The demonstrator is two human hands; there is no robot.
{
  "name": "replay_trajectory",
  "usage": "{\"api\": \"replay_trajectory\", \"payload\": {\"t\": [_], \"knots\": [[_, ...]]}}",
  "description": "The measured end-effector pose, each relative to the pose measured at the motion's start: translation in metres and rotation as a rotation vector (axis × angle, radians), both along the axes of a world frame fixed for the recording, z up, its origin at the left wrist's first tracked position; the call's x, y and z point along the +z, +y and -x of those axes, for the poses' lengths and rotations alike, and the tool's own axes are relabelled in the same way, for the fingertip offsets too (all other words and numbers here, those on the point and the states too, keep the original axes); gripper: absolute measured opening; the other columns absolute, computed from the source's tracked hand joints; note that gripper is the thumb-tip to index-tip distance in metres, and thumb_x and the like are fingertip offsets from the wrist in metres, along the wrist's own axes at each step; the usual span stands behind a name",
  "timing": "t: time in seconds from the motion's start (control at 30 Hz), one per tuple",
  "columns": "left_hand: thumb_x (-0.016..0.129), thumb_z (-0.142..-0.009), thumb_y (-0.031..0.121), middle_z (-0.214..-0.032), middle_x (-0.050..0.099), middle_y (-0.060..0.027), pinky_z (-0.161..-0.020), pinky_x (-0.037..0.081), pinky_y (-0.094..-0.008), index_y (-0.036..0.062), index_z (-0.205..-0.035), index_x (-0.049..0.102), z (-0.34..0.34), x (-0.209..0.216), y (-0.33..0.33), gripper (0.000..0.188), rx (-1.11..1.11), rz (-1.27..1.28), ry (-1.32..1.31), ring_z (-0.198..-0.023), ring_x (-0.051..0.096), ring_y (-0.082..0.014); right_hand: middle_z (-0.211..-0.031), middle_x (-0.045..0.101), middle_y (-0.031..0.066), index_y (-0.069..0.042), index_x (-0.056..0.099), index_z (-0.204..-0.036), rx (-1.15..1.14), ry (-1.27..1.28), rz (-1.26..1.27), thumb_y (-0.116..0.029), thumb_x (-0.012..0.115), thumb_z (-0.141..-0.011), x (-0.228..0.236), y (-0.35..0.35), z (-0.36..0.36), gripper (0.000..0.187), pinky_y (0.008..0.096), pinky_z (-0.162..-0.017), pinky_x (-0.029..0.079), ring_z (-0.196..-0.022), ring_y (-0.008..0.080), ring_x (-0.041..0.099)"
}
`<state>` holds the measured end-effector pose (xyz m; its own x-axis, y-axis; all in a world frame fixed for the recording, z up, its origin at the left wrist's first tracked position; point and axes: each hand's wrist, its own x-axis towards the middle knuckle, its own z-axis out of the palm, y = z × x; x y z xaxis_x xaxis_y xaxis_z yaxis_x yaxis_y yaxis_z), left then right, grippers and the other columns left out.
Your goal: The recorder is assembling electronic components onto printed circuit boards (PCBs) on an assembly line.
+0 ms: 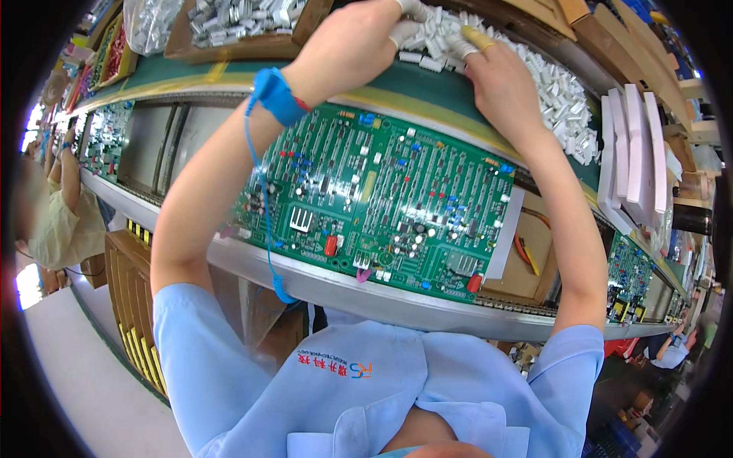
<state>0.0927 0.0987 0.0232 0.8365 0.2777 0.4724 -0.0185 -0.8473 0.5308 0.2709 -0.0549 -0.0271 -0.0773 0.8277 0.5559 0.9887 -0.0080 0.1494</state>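
A heap of small white block-shaped parts (pixel 561 103) lies along the green shelf (pixel 450 85) behind the boards. My left hand (pixel 355 46), with finger cots and a blue wrist strap (pixel 279 97), reaches into the heap's left end; its fingers are bent together at the top edge, their tips partly hidden. Beside it, the fingers of my right hand (pixel 500 84), one in a yellow cot, are drawn together among the parts. What either hand pinches cannot be made out. Below my forearms is a populated green circuit board (pixel 366 206) on the line's rails, with red, blue and silver components.
A carton of grey-white parts (pixel 244 23) stands at the back left, near a clear plastic bag (pixel 149 27). White foam sheets (pixel 634 153) stand at the right. A metal rail (pixel 328 286) edges the line in front of me. Another person (pixel 65 206) works at the far left.
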Motion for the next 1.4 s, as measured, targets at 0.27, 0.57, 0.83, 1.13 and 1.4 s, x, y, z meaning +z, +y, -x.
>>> {"api": "replay_trajectory", "payload": {"t": [0.27, 0.57, 0.83, 1.13, 1.4], "knots": [[0.062, -0.090, 0.008, -0.088, 0.069, -0.0132, -0.069, 0.052, -0.0269, -0.0034, -0.106, 0.064, 0.066, 0.041, -0.047, 0.020, 0.057, 0.378, 0.298, -0.077, 0.065, -0.0162, -0.080, 0.063, 0.0101, -0.005, 0.062, -0.090, 0.030, -0.010, 0.105, -0.012, 0.067, -0.083, 0.007, -0.020, -0.007, 0.011, 0.0362, -0.060, 0.048, -0.069, 0.0269, 0.061], [0.061, -0.083, 0.002, -0.086, 0.066, -0.0057, -0.094, 0.032, -0.0446, 0.0076, -0.096, 0.059, 0.125, -0.005, -0.134, 0.014, -0.099, -0.184, 0.507, -0.098, 0.062, -0.0259, -0.080, 0.060, 0.0167, -0.002, 0.057, -0.086, -0.025, 0.088, -0.104, -0.010, 0.062, -0.084, 0.011, -0.027, 0.002, 0.009, 0.0425, -0.062, 0.047, -0.074, 0.0368, 0.060], [0.060, -0.080, 0.001, -0.092, 0.067, -0.0103, -0.093, 0.032, -0.0512, 0.0014, -0.104, 0.056, 0.114, -0.010, -0.151, 0.024, -0.135, -0.239, 0.443, -0.108, 0.060, -0.0310, -0.085, 0.060, 0.0173, -0.002, 0.057, -0.092, -0.122, 0.331, -0.064, -0.009, 0.058, -0.087, 0.023, -0.047, -0.002, 0.008, 0.0429, -0.066, 0.046, -0.081, 0.0374, 0.059], [0.062, -0.082, 0.002, -0.093, 0.066, -0.0080, -0.091, 0.037, -0.0452, 0.0074, -0.100, 0.058, 0.111, 0.006, -0.155, 0.019, -0.121, -0.027, 0.351, -0.097, 0.062, -0.0290, -0.085, 0.067, 0.0100, -0.009, 0.067, -0.100, -0.045, 0.733, 0.150, -0.015, 0.068, -0.084, 0.035, -0.066, 0.032, 0.018, 0.0327, -0.068, 0.051, -0.076, 0.0250, 0.065], [0.063, -0.087, 0.002, -0.090, 0.070, -0.0078, -0.077, 0.053, -0.0264, -0.0008, -0.114, 0.062, 0.140, 0.004, -0.143, 0.027, 0.054, 0.598, 0.394, -0.084, 0.066, -0.0130, -0.082, 0.065, 0.0083, -0.010, 0.065, -0.106, 0.149, 0.323, 0.312, -0.012, 0.065, -0.084, 0.028, -0.065, 0.039, 0.022, 0.0359, -0.064, 0.050, -0.074, 0.0287, 0.064]]}}
